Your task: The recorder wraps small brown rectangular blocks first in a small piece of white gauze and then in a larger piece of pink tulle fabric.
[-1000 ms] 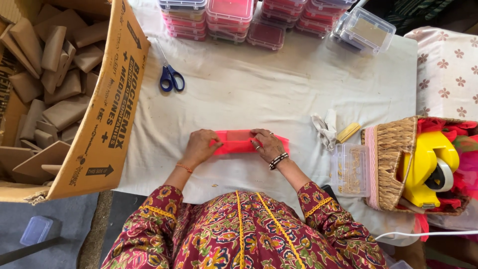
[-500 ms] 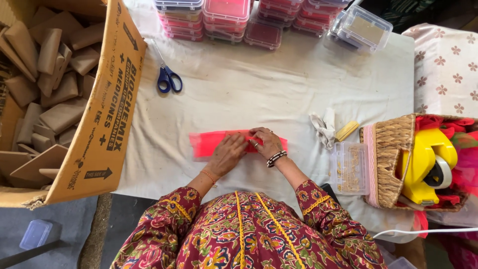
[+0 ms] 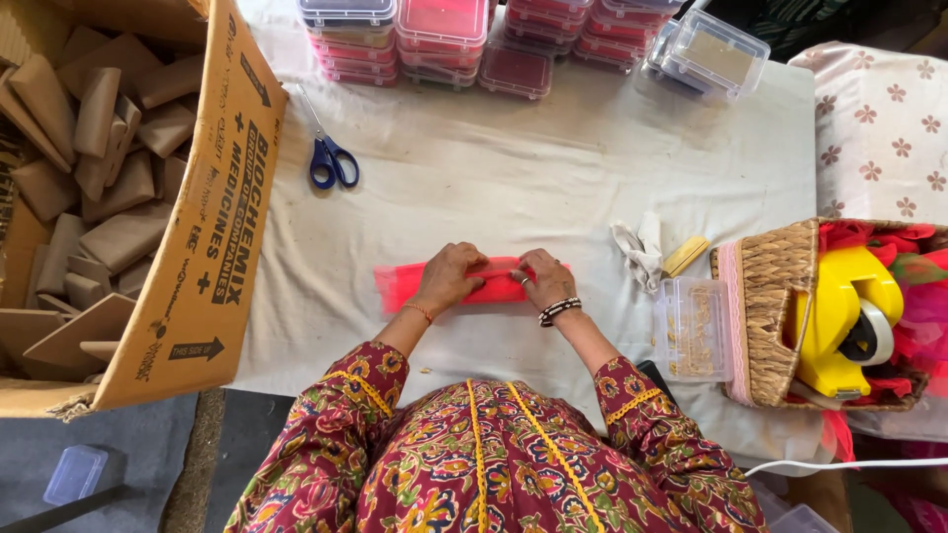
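The person wears a long-sleeved dark red garment printed with a dense floral pattern in green, yellow and blue, with yellow piping down the front and around the cuffs. The right hand [image 3: 546, 279] has beaded black-and-white bracelets at its wrist, the left hand [image 3: 449, 279] a thin thread.

home craft workspace | cloth-covered table [image 3: 553, 188] | stacked plastic boxes [image 3: 444, 35] | cardboard carton [image 3: 197, 247]
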